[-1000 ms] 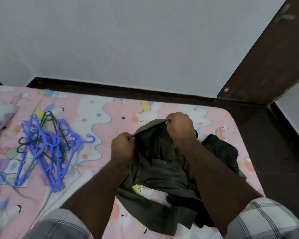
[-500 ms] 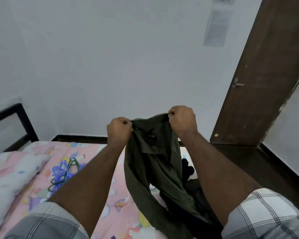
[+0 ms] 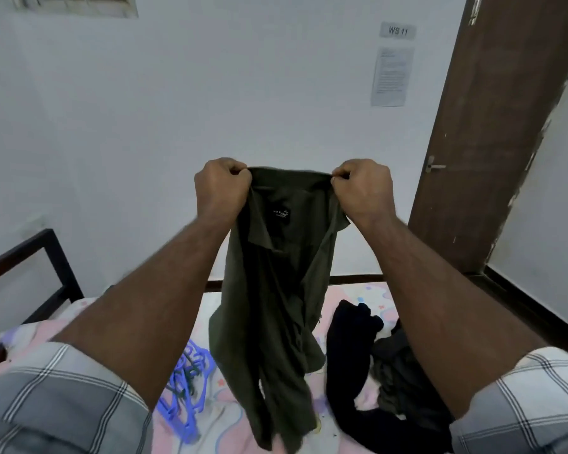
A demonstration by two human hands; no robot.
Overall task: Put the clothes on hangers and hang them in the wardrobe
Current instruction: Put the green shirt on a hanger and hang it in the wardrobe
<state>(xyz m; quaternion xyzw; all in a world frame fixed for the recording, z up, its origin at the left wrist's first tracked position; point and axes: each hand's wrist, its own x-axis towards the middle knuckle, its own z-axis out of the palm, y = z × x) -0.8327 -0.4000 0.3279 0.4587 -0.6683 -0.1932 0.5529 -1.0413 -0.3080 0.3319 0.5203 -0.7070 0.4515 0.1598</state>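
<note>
Taking the bed [image 3: 210, 306] as the landmark and reading left to right: a tangle of blue hangers [image 3: 186, 385] lies on the pink sheet toward the bed's left part, partly hidden behind the person's left forearm. Above the middle of the bed the left hand [image 3: 222, 188] and the right hand [image 3: 363, 188] are raised and set apart, each with fingers curled and pinching one end of the collar of a dark green shirt [image 3: 276, 306]. The shirt hangs open between them, its label facing the camera, its hem and sleeves dangling to just over the sheet. To the right of the shirt a heap of dark clothes [image 3: 361, 371] rests on the bed. Beyond the bed's right end stands a brown door [image 3: 492, 142]. No wardrobe is in sight.

The step in hand looks like the opening one for this garment: it is lifted and spread by the collar so its shape can be read. The next move probably calls for freeing one hand while the other keeps the collar, reaching down to the left for a single hanger, working it loose from the tangle, and slipping its arms into the shoulders.
</note>
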